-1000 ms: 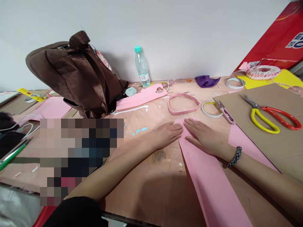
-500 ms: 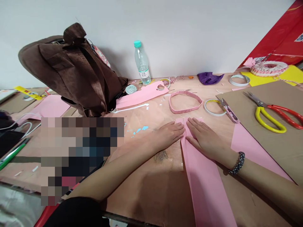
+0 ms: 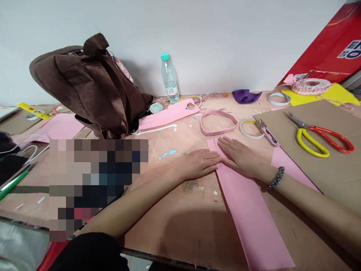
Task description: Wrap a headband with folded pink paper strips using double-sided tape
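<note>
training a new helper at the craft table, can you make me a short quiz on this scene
1. True or false: the right hand rests on the long pink paper strip, and its wrist wears a dark beaded bracelet.
2. What lies on the brown cardboard sheet?
A) a purple cloth
B) yellow-and-red-handled metal scissors
C) a brown fabric bag
3. Fill the gap: the clear plastic bottle with a teal cap stands against the white ____.

Key: 1 true; 2 B; 3 wall
</note>
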A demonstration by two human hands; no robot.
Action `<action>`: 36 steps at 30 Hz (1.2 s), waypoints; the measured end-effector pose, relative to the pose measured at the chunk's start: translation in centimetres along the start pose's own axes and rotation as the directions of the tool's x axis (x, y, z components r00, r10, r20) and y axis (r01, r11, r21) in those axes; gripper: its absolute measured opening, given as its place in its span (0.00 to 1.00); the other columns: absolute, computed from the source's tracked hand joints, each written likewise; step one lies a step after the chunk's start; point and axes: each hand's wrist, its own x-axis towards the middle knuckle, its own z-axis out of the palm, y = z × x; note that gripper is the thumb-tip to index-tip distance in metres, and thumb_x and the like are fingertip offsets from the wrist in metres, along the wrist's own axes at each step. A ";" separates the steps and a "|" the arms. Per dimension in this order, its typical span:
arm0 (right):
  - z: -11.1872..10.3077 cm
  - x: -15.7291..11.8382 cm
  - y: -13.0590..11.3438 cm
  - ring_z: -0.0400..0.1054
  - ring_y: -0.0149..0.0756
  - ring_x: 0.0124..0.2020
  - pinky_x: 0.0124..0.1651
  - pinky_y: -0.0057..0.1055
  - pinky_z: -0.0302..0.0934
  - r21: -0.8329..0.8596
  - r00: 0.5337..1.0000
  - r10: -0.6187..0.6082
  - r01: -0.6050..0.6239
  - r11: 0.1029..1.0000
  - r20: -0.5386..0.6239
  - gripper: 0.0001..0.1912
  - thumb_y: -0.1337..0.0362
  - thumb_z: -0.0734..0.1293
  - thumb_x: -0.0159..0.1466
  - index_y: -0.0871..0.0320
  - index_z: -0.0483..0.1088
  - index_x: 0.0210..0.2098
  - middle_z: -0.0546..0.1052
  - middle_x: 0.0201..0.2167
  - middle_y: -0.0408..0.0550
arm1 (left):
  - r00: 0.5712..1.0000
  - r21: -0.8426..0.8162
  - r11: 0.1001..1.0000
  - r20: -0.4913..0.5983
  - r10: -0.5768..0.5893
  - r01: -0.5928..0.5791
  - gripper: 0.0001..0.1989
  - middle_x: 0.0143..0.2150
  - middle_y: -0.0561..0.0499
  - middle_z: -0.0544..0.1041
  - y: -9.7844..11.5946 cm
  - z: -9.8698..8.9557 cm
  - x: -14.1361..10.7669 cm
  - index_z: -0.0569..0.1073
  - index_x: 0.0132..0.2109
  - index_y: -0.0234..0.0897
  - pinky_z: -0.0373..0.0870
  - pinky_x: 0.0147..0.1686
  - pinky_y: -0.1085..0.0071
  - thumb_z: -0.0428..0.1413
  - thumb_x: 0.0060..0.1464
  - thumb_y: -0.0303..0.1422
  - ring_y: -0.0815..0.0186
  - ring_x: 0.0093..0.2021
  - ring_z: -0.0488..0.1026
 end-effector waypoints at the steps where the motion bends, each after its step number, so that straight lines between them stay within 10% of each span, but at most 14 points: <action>1: -0.2 0.0 -0.1 0.47 0.45 0.66 0.66 0.46 0.49 0.006 1.000 -0.015 0.015 1.000 -0.002 0.27 0.56 0.53 0.72 0.69 0.58 0.63 0.55 0.65 0.57 | 1.000 0.002 1.000 0.002 0.004 -0.004 0.18 0.50 0.43 0.78 0.2 -0.1 -0.1 0.73 0.52 0.30 0.70 0.53 0.65 0.45 0.66 0.35 0.62 0.54 0.74; 36: 1.8 -3.7 -3.9 0.46 0.50 0.67 0.64 0.51 0.53 -0.010 0.991 0.123 -0.123 0.992 -0.051 0.26 0.66 0.48 0.72 0.75 0.56 0.63 0.53 0.65 0.65 | 0.998 0.017 0.999 0.055 -0.036 0.035 0.19 0.56 0.38 0.74 2.4 0.1 -1.9 0.70 0.56 0.28 0.65 0.60 0.60 0.47 0.65 0.35 0.58 0.59 0.69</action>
